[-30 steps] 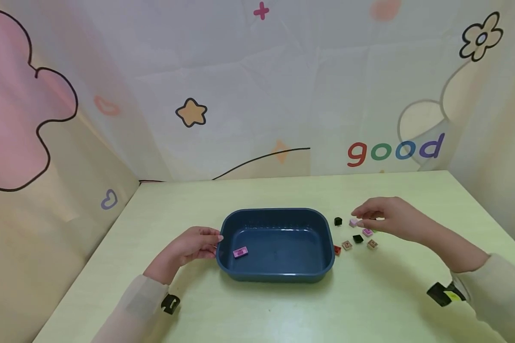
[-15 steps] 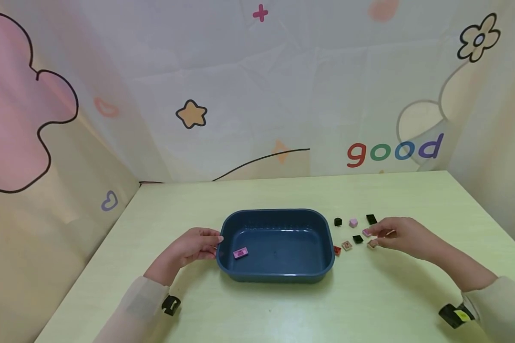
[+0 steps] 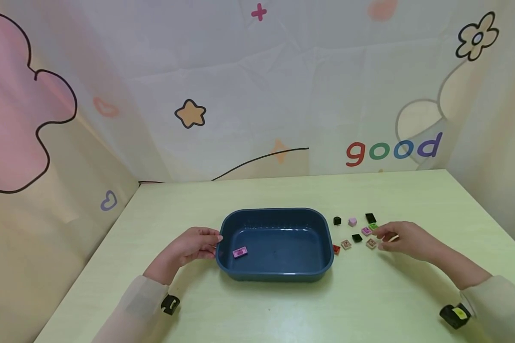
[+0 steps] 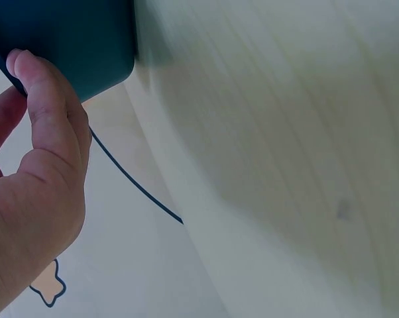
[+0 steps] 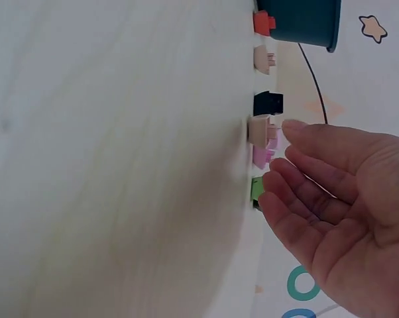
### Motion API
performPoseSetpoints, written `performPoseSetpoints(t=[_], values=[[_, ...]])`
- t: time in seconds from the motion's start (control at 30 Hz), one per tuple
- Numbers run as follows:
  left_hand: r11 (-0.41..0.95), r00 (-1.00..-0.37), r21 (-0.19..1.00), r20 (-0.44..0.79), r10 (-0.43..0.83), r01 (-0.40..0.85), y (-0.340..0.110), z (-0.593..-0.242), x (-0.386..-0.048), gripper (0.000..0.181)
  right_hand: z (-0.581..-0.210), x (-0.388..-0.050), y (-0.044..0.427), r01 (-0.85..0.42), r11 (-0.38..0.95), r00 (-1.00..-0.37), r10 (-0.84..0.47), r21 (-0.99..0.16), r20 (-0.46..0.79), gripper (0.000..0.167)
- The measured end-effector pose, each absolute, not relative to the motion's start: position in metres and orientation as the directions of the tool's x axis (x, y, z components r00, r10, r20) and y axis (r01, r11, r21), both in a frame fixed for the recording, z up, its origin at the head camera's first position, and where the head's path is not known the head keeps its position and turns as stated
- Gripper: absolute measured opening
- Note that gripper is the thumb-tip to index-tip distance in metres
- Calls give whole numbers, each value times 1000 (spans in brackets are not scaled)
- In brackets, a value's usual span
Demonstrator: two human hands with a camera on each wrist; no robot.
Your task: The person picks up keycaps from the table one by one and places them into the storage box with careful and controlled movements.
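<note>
My left hand (image 3: 193, 245) grips the left rim of a dark blue plastic bin (image 3: 279, 277), thumb on the rim and fingers against the outside. Inside the bin, towards its left, lies a pink toy brick (image 3: 240, 252). To the right of the bin my right hand (image 3: 405, 240) hovers at the loose bricks, thumb and fingers apart and holding nothing. Nearest its fingertips are a tan brick (image 3: 371, 244), a bright pink brick (image 3: 366, 231) and a green brick (image 3: 373, 226). The right wrist view shows a gap between the thumb and the tan brick (image 5: 260, 131).
Other bricks lie between bin and right hand: a red one (image 3: 336, 249) against the bin's side, a second tan one (image 3: 346, 245), a lilac one (image 3: 352, 222) and several black ones, one (image 3: 357, 238) mid-group. A printed curtain (image 3: 249, 95) hangs behind the table (image 3: 266, 309).
My right hand has come down and to the right from above the lilac brick, uncovering the black and green bricks at the back. The left hand keeps its grip on the bin.
</note>
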State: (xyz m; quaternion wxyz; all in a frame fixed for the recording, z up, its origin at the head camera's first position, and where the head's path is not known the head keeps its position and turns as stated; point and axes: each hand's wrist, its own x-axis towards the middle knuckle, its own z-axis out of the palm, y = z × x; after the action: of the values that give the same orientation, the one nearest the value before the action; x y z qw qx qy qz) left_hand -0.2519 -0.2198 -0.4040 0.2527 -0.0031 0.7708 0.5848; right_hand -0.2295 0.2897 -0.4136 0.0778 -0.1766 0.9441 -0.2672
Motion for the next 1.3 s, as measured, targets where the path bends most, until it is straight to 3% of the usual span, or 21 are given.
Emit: performPoseSetpoints(t=[0.33,1.3], values=[[321,-873,902,-386,297,-289,-221,-405,-250,33,-422,-235,284,-270,816,-928,-363,-511,-89,40],[313,-876,903,-387,288,-296,-221,-406,-250,34,-425,-238,278,-215,834,-940,-318,-508,-125,34]])
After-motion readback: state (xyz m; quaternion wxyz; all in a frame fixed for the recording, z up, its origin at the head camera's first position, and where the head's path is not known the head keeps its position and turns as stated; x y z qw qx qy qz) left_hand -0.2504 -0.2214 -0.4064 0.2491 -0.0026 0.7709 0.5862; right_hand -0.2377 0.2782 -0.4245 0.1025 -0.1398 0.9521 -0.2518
